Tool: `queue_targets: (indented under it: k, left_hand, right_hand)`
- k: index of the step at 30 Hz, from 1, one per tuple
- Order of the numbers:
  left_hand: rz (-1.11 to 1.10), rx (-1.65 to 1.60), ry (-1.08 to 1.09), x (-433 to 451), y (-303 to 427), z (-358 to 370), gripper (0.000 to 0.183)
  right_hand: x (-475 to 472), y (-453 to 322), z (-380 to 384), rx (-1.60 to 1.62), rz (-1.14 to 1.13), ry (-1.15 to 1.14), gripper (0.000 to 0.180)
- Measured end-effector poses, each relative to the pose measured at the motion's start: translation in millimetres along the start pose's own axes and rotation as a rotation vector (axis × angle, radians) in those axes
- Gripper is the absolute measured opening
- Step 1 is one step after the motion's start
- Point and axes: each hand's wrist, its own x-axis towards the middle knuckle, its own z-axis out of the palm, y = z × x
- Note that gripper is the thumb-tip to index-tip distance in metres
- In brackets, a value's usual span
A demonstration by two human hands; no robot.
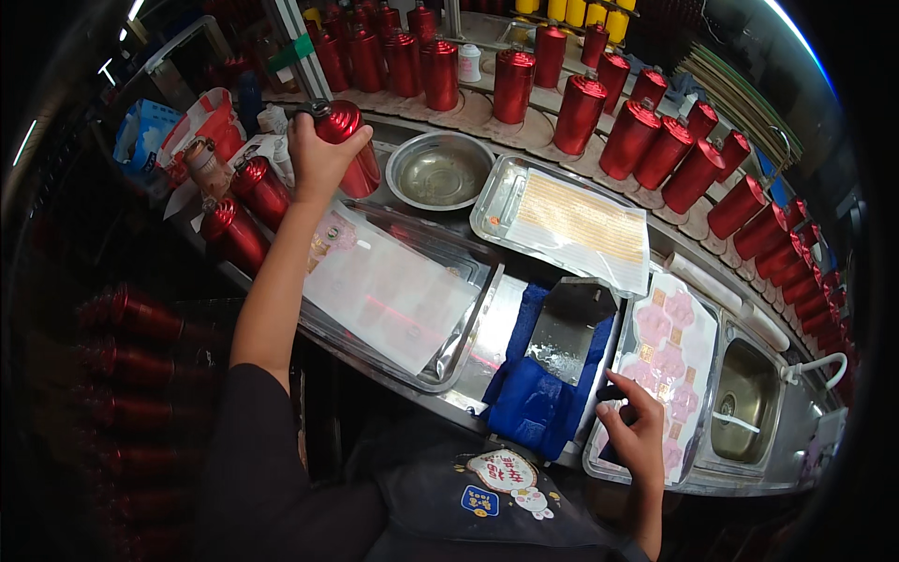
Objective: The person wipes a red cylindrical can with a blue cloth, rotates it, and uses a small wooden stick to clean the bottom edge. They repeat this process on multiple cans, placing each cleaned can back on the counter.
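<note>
My left hand (319, 158) is closed around a glossy red bottle (359, 172) at the upper left, beside a round metal bowl (441, 171). Over the edge of the right tray, my right hand (635, 421) holds a small black object (609, 400) between thumb and fingers; what it is cannot be told. Between the hands, a metal cradle (570, 330) rests on a wet blue cloth (530, 411). A white translucent sheet (400, 295) lies on the left metal tray (460, 362). Pink and gold decals (653, 330) cover a sheet on the right.
Red bottles (581, 116) stand in a curved row on a slatted conveyor (537, 133). Behind the cradle, a tray (484, 211) bears a sheet with gold strips (583, 218). Two red bottles (232, 235) lean left of my forearm. A sink (744, 400) is at right.
</note>
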Motion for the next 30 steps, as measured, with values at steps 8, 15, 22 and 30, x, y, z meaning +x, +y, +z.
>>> queue_targets:
  k: [8,15,22,30]
  left_hand:
    - [-0.742,-1.209,-0.695,-64,149,-85,0.050]
    - [-1.286,-1.423,-1.138,-172,234,-29,0.064]
    - [-1.134,-1.157,-1.332,-201,255,-2,0.084]
    - [-1.038,-1.046,-1.300,-192,253,8,0.084]
  right_hand:
    - [24,-40,39,-0.097,-0.369,-0.089,0.094]
    - [-11,-8,59,-0.113,-0.502,0.099,0.114]
    - [-33,2,59,-0.271,-0.284,0.172,0.112]
    - [-21,3,63,-0.276,-0.129,0.148,0.112]
